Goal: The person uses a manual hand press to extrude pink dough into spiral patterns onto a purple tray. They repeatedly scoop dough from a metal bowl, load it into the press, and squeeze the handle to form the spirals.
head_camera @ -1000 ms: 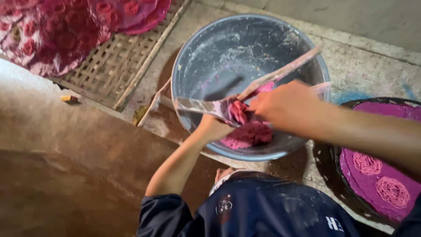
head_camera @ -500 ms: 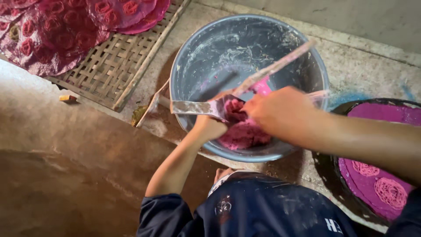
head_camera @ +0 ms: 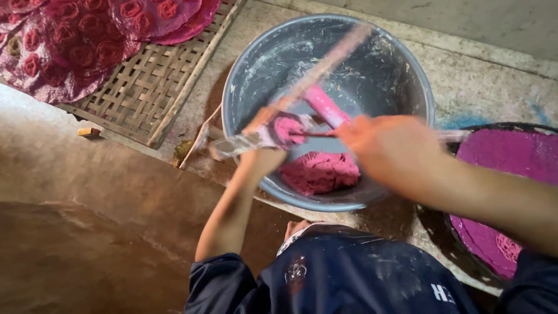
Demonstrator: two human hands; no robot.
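At ten o'clock, dark red patterned sheets (head_camera: 87,40) are lying spread flat on a woven tray (head_camera: 139,99), apparently set out in the open air to dry. A small block (head_camera: 88,132) is sitting just off the tray's near edge.

Your left hand (head_camera: 264,157) is reaching up from six o'clock to the near rim of the basin (head_camera: 407,64). Its fingers are closed around a flat scraper (head_camera: 244,142) held level over the rim, so the pink dough clinging to the blade stays above the basin rather than over the floor (head_camera: 494,23). A long stick (head_camera: 317,72) is slanting from the left hand up towards one o'clock, smeared pink along its middle; it is blurred, so how it is held is unclear.

The main lump of pink dough (head_camera: 319,172) is sitting on the basin floor against the near wall, at six o'clock within the basin, just right of your left hand.

Your right hand (head_camera: 389,148) is coming in from four o'clock over the basin's right half. It is motion-blurred; its fingers look curled together around a thin rod that sticks out on both sides of the hand, meeting the scraper as if wiping dough off it.

At three to four o'clock, a dark round tray (head_camera: 442,244) is carrying a purple sheet (head_camera: 511,168), close enough for the right arm to pass over it.
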